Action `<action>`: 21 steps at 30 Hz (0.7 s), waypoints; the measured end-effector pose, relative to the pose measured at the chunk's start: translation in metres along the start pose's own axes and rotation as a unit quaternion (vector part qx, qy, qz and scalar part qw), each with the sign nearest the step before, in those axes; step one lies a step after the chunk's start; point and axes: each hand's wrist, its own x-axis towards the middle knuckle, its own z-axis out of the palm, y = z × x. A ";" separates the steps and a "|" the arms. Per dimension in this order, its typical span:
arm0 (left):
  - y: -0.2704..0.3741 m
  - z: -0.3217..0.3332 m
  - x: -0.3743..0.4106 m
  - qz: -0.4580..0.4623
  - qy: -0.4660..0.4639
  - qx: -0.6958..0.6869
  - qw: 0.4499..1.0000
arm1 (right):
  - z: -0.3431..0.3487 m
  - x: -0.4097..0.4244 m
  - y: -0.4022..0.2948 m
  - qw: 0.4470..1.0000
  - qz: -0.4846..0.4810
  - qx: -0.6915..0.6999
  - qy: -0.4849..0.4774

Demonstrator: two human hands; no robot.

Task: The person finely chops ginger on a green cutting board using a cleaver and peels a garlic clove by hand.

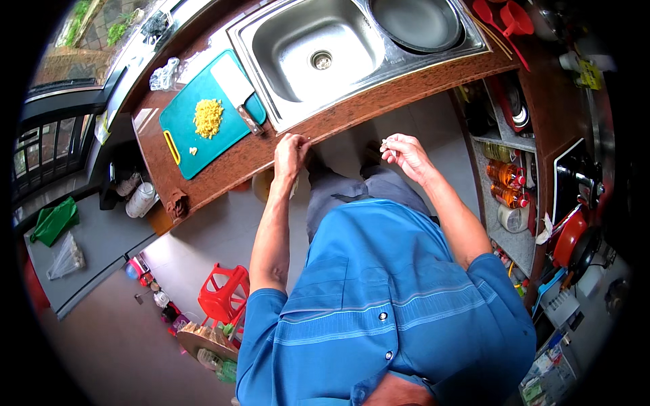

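Observation:
My left hand is by the counter's front edge, fingers curled together; whether anything is between them I cannot tell. Away from the counter, over the floor, my right hand pinches a small pale piece between thumb and fingers. To the left of the sink lies a green cutting board with a yellow handle. On it are a heap of chopped yellow food pieces, a small separate pale piece and a cleaver, its wooden handle towards me.
The steel sink is ahead, with a dark round pan at its right. Red plastic utensils lie farther right. Open shelves below hold oil bottles. A crumpled brown cloth rests on the counter's left corner. A red plastic stool stands on the floor.

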 end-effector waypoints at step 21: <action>0.117 0.154 -0.196 -0.374 0.189 -0.678 0.605 | -0.100 0.080 0.024 0.949 0.189 -0.252 -0.033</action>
